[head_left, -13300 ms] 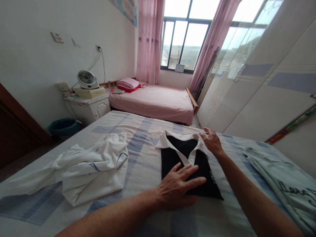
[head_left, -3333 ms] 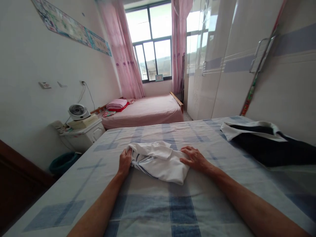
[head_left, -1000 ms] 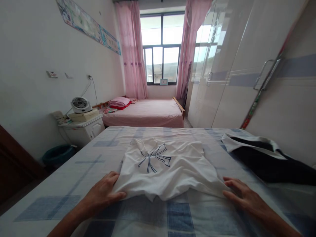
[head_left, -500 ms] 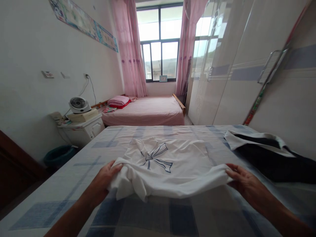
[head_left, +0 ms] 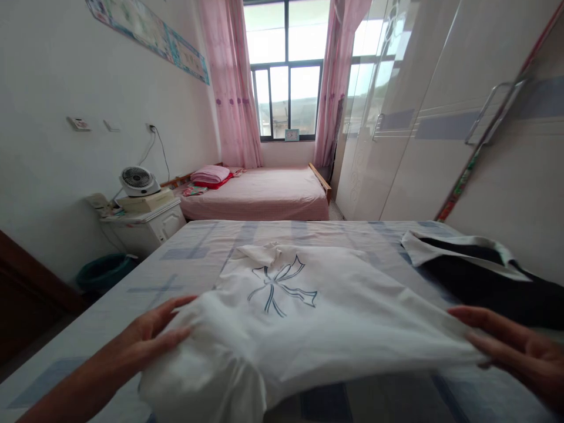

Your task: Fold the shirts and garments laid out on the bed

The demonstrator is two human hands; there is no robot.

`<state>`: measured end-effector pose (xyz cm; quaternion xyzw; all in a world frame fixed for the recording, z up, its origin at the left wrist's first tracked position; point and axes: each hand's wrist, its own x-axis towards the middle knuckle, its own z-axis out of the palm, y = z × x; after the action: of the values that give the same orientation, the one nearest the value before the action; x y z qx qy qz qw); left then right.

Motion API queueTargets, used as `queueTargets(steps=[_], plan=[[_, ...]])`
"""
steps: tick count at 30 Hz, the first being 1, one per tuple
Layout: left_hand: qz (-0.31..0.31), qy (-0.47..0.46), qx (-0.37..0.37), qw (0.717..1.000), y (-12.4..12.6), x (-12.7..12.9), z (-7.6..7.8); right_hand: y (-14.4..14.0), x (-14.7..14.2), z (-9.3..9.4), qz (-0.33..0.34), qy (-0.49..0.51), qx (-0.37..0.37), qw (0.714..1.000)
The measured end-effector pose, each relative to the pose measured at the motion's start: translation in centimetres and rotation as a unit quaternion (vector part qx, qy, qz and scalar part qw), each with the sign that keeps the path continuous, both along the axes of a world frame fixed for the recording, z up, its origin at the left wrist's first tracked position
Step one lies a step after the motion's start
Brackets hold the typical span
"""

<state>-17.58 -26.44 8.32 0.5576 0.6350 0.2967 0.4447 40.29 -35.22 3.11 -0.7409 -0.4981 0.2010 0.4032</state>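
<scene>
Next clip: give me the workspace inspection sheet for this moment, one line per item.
Surface: bed with a blue-and-white checked sheet.
Job's things: white shirt with a dark bow print, spread out, near hem lifted off the sheet.
Clutter: black garment with a white collar, at the right of the bed.
Hands: left hand and right hand each grip a near corner of the shirt.
Cables: a cord hangs from a wall socket above the nightstand.
Surroundings: fan on the nightstand, pink bed, pink curtains, wardrobe, bin.
</scene>
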Motion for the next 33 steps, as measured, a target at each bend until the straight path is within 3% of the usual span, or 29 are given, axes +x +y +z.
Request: queueTargets(steps=[2, 4, 11, 14, 18, 22, 25, 30, 33], plan=[[-0.022, 0.113, 0.034, 0.993, 0.9, -0.8, -1.9, 0.0, 1.2, -1.9, 0.031, 0.004, -0.085, 0.996], [-0.041, 0.189, 0.097, 0.976, 3.0, -0.6, -2.9, 1.4, 1.5, -2.3, 0.025, -0.027, -0.117, 0.992], [-0.117, 0.279, 0.284, 0.91, 14.6, 5.1, -3.7, 12.9, -1.5, -0.4, 0.089, -0.129, -0.06, 0.986], [-0.14, 0.31, 0.28, 0.898, 18.8, 7.1, -4.4, 17.7, -2.6, -0.9, 0.076, -0.191, -0.069, 0.976], [-0.168, 0.326, 0.245, 0.897, 22.3, 8.2, -5.5, 21.5, -3.6, -1.3, 0.086, -0.223, -0.108, 0.965], [-0.146, 0.331, 0.201, 0.91, 23.5, 9.0, -6.0, 22.9, -5.0, -1.1, 0.106, -0.216, -0.1, 0.965], [-0.142, 0.342, 0.186, 0.91, 23.0, 9.4, -5.5, 22.4, -5.8, -1.0, 0.098, -0.217, -0.074, 0.968], [-0.243, 0.246, 0.24, 0.907, 19.0, 8.1, -3.4, 19.2, -5.7, -1.3, 0.147, -0.114, 0.008, 0.982], [-0.285, 0.212, 0.194, 0.914, 16.5, 7.1, -2.7, 17.9, -5.6, -1.6, 0.191, -0.029, 0.0, 0.981]])
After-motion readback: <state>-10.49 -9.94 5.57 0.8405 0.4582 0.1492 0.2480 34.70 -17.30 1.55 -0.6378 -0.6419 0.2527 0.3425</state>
